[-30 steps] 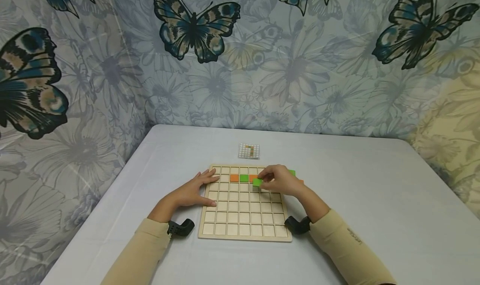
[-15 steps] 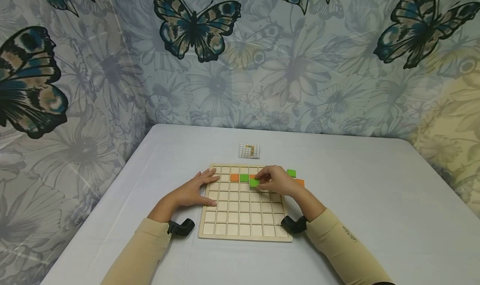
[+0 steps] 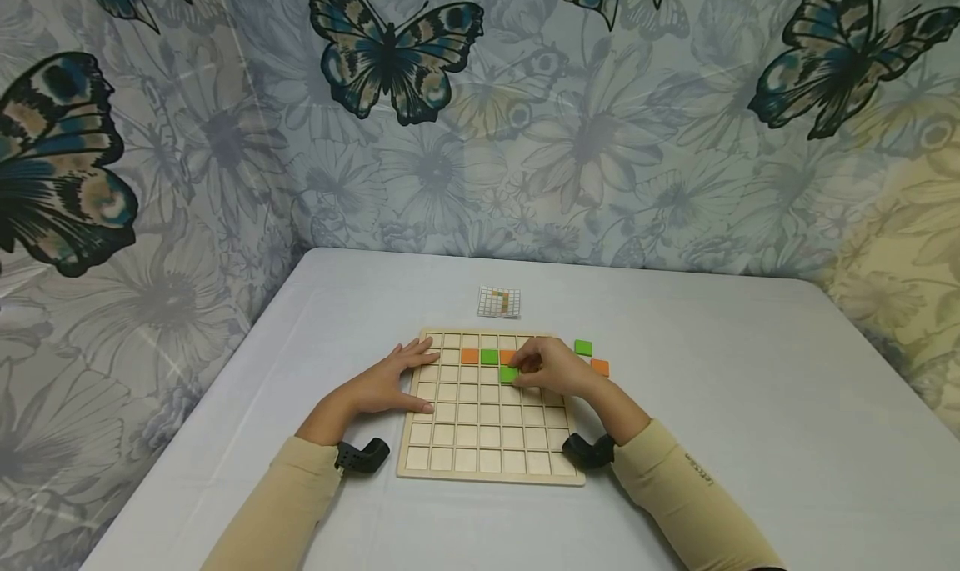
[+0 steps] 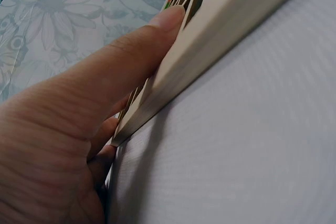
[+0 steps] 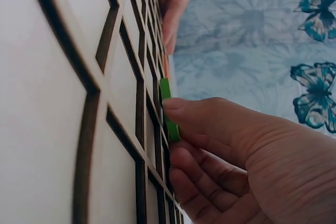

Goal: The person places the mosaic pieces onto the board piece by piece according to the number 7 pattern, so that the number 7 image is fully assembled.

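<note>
Right hand (image 3: 557, 366): fingers pinching a green tile (image 3: 507, 375) at grid board (image 3: 487, 436), on near side of an orange tile (image 3: 506, 357). Left hand (image 3: 381, 383): fingers spread, thumb and fingertips on board's left edge. Board flat on bench (image 3: 697, 346).

Head view evenly lit; wrist views dimmer; a soft-edged shadow on the cloth (image 4: 252, 129); wallpaper (image 5: 236, 72) hazy.
</note>
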`<state>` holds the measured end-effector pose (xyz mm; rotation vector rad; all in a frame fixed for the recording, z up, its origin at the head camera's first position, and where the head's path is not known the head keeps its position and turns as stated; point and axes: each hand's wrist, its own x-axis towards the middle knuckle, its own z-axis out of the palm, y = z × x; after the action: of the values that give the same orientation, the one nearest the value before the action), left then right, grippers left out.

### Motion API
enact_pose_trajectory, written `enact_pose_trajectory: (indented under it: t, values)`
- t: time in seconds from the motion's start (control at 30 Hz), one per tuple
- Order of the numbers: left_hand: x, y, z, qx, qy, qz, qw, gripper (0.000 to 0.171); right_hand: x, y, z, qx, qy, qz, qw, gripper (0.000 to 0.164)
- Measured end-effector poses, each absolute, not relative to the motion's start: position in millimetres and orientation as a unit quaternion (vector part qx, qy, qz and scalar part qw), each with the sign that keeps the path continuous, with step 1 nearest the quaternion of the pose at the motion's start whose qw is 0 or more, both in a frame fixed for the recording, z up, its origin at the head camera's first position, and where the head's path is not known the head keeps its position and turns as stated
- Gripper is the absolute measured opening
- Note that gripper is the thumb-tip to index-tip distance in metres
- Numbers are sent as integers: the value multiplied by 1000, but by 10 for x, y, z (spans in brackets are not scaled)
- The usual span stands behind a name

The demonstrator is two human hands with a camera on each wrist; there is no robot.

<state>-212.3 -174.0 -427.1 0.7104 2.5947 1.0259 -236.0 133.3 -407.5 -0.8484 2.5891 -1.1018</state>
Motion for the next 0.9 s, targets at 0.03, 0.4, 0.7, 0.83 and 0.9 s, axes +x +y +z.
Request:
enact_pose_trajectory:
  t: [0.03,0.4,0.7,0.83,0.9]
  values:
    - [-2123,-1739,-4268,245,893,353,130,86,-2359,1334,-4078,-288,876,-373,100,20]
    - [-2122,-1735,-4255,248,894,350,129,86,-2359,1334,-4095,-282,876,-377,104,20]
    - [-2125,-1732,-4250,245,896,347,130,87,-2366,1344,-4100,-283,879,-371,98,20]
    - [-2125,-1735,-4257,243,896,347,132,87,-2371,1345,-4107,-281,880,-370,100,20]
    - [-2123,-1735,-4265,241,896,348,133,87,-2369,1346,-4109,-281,880,-369,99,20]
